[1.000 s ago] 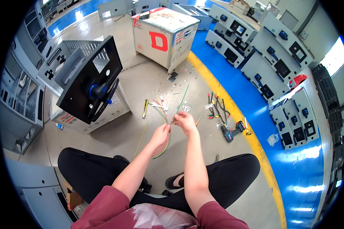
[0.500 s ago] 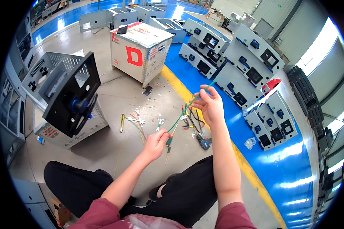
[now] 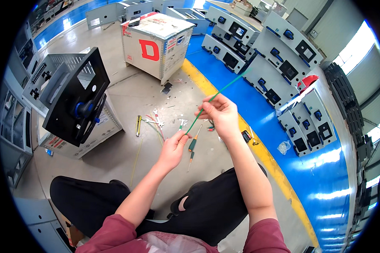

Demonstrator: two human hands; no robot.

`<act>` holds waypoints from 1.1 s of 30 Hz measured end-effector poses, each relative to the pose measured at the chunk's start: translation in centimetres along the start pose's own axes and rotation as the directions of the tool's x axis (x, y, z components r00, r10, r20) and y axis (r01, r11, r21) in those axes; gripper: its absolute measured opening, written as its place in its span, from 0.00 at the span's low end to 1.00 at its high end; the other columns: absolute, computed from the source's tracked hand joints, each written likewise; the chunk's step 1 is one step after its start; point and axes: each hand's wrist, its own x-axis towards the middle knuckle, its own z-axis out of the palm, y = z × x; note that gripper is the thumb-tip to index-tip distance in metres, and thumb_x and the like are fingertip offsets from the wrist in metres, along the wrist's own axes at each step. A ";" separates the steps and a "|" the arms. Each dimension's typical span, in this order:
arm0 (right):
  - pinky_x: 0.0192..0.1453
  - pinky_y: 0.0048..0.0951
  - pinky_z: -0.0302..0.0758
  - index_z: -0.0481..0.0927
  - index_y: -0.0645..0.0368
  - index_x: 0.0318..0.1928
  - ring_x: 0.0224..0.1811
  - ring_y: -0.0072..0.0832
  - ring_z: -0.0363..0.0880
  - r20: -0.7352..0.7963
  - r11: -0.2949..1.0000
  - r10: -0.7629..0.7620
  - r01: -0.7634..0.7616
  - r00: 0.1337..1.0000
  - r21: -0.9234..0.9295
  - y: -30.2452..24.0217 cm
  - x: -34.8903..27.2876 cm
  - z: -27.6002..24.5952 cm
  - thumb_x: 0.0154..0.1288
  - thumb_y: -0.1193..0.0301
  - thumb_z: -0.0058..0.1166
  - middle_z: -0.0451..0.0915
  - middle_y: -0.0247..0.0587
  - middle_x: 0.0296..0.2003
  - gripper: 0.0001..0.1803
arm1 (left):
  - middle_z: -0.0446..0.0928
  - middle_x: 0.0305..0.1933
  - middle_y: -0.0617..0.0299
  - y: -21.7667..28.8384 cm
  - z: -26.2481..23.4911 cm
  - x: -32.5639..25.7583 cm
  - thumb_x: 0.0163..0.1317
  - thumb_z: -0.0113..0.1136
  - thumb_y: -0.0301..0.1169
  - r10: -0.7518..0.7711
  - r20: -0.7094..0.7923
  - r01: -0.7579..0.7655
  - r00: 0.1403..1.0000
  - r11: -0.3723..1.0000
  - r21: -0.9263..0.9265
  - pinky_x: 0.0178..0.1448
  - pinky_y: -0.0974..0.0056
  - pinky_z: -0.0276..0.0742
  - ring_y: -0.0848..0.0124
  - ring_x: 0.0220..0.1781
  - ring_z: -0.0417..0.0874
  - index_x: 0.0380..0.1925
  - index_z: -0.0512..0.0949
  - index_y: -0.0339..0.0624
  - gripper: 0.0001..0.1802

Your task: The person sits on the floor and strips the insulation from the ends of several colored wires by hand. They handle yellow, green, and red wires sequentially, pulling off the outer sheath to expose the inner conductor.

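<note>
Item: 1 grn wire (image 3: 229,85), near-straight between our hands, above floor (image 3: 126,101). L hand (image 3: 173,148): closed, pinching lower part. R hand (image 3: 219,113): fingers curled, gripping farther up. Done: wire in hand. Left, we judge: far end unattached; yel. wire (image 3: 136,162) untouched, on floor.

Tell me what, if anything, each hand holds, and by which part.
A green wire: the left hand pinches it where its visible lower stretch ends; the right hand holds it partway along, with a free length beyond.
</note>
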 end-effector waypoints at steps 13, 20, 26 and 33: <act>0.46 0.33 0.89 0.74 0.67 0.59 0.42 0.34 0.88 0.126 0.969 0.232 -0.219 0.964 -0.113 1.3 0.8 0.5 0.71 0.74 0.61 0.84 0.47 0.39 0.19 | 0.81 0.31 0.49 0.6 -0.7 -1.0 0.78 0.49 0.34 0.051 -0.214 0.042 0.976 0.911 0.409 0.37 0.54 0.76 0.53 0.33 0.84 0.51 0.80 0.41 0.13; 0.44 0.37 0.90 0.74 0.63 0.53 0.41 0.40 0.89 0.071 0.979 0.177 -0.183 0.982 0.092 3.6 1.4 0.9 0.72 0.76 0.59 0.84 0.50 0.39 0.13 | 0.83 0.33 0.47 1.8 -0.8 -1.2 0.76 0.52 0.34 0.191 -0.277 -0.007 0.942 0.834 0.551 0.36 0.48 0.77 0.46 0.36 0.85 0.51 0.80 0.42 0.12; 0.43 0.37 0.89 0.74 0.62 0.51 0.40 0.41 0.89 0.066 0.982 0.087 -0.097 0.994 0.161 3.2 1.9 0.4 0.71 0.74 0.61 0.84 0.51 0.38 0.12 | 0.77 0.24 0.49 2.6 -0.7 -1.4 0.77 0.51 0.35 0.069 -0.292 0.047 0.954 0.928 0.371 0.30 0.53 0.71 0.53 0.26 0.81 0.49 0.81 0.41 0.12; 0.42 0.36 0.89 0.78 0.67 0.45 0.36 0.38 0.89 0.121 0.964 0.220 -0.235 0.968 0.127 2.8 1.8 0.1 0.73 0.65 0.61 0.85 0.50 0.35 0.15 | 0.64 0.17 0.63 2.8 -1.1 -1.5 0.78 0.52 0.35 0.063 -0.301 0.003 0.952 0.977 0.214 0.26 0.63 0.58 0.75 0.19 0.63 0.46 0.82 0.39 0.13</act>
